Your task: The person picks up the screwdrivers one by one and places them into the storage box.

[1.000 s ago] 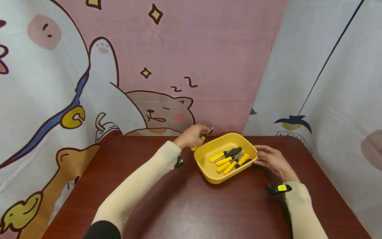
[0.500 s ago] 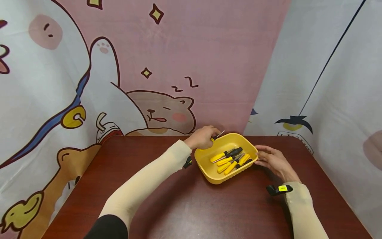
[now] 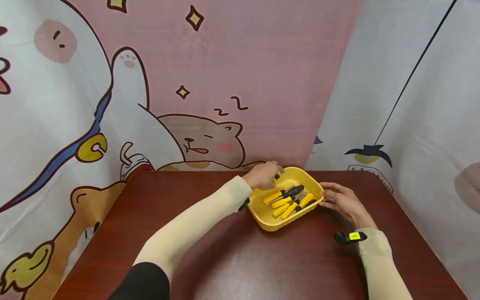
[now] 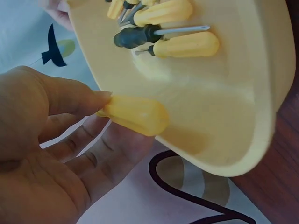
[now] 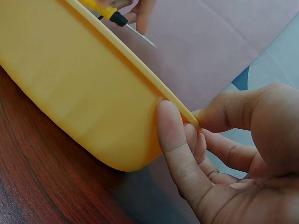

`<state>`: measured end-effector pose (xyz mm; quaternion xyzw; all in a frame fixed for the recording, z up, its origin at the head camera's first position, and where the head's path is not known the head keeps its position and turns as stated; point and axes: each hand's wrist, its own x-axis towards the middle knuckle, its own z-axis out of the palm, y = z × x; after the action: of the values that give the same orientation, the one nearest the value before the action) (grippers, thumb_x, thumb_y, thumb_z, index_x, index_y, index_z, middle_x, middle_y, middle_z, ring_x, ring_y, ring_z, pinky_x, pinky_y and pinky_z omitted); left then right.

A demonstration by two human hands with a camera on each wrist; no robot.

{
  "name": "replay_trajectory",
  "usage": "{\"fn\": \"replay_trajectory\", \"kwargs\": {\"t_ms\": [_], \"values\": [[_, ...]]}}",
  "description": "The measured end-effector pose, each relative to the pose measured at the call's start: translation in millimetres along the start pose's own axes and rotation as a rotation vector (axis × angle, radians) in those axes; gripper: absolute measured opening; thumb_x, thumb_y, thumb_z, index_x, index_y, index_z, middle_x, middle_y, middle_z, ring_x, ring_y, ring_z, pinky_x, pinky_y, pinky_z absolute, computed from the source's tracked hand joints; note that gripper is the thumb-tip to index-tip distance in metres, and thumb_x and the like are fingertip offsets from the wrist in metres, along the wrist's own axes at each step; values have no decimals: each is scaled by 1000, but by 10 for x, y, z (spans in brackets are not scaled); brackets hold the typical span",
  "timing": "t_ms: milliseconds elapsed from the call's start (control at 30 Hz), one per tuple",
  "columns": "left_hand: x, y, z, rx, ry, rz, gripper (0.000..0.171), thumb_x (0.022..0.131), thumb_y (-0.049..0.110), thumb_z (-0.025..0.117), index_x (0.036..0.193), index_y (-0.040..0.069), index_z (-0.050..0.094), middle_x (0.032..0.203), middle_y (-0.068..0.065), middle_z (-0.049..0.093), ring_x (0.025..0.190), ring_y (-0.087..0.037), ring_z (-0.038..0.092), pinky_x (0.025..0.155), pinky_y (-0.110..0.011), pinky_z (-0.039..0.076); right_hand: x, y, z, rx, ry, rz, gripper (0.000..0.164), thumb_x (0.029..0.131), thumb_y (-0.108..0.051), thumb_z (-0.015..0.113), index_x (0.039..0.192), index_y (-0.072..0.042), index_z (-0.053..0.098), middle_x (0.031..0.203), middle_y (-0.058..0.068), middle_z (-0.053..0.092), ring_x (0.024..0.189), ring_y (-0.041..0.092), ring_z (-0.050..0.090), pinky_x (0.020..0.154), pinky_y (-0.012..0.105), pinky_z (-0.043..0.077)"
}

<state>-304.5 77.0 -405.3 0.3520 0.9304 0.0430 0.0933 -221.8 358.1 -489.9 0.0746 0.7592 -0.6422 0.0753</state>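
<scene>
My left hand (image 3: 262, 176) pinches a screwdriver (image 4: 135, 114) by its yellow handle, over the back-left rim of a yellow plastic basin (image 3: 268, 225). In the right wrist view the metal shank and black collar of this screwdriver (image 5: 118, 18) show above the rim, the tip pointing away from the hand. Several more screwdrivers (image 3: 286, 211) with yellow handles lie heaped on the basin floor, along with a black-handled screwdriver (image 4: 135, 36). At the basin's right end my right hand (image 3: 345, 203) grips the rim between thumb and fingers.
The basin stands towards the back of a dark red-brown wooden table (image 3: 232, 258). Right behind the table hangs a cartoon-printed cloth (image 3: 277, 83), which also runs along both sides.
My left hand has moved right with the screwdriver, from beside the basin's left end to over its back-left rim. The right hand and basin have stayed in place.
</scene>
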Motion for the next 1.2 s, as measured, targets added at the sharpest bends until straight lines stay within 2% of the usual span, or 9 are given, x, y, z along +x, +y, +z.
{"fn": "replay_trajectory", "kwargs": {"t_ms": [233,400,533,667,767,900,967,1200], "values": [[68,78,57,49,-32,3,52,95,14,71,145,23,59,140,2,59,124,-16,59,98,-34,54,-1,-4,4,-6,6,1,50,105,-14,55,152,0,42,136,25,52,92,12,71,84,30,62],[136,103,116,78,-70,15,51,96,18,71,145,21,59,140,3,59,126,-15,58,103,-34,52,0,-3,3,4,4,-1,50,105,-15,56,151,0,43,129,18,57,92,13,72,84,30,62],[190,112,170,88,-90,23,48,97,19,71,143,20,61,138,3,62,119,-12,61,99,-32,53,0,0,1,9,-2,-7,49,105,-15,56,150,1,43,125,13,60,93,13,72,84,30,62],[241,121,221,89,-105,19,43,98,17,69,141,20,63,133,5,66,111,-10,62,98,-31,54,2,1,-5,5,-5,-8,49,106,-14,55,151,0,43,126,14,61,92,12,72,84,30,62],[282,127,260,121,-129,30,31,100,17,66,131,18,68,116,5,67,98,-10,60,88,-27,53,4,1,-8,5,-4,-5,49,106,-13,54,151,0,42,126,15,62,91,12,72,84,30,62],[326,140,304,174,-139,50,11,101,18,64,111,18,69,89,3,55,80,-12,51,73,-27,45,7,1,-7,3,-1,0,49,106,-13,54,151,0,42,127,16,61,91,12,72,84,30,62],[336,150,323,192,-135,54,8,101,19,64,108,18,68,86,5,52,79,-11,50,72,-26,45,10,-1,-3,4,2,4,48,105,-13,54,151,-1,43,128,17,60,91,11,72,84,30,62],[344,170,380,257,-148,67,4,101,18,63,100,22,63,93,7,59,81,-10,52,75,-25,48,1,-8,7,10,-2,0,49,105,-12,55,151,0,43,126,15,61,91,12,72,84,30,62]]}}
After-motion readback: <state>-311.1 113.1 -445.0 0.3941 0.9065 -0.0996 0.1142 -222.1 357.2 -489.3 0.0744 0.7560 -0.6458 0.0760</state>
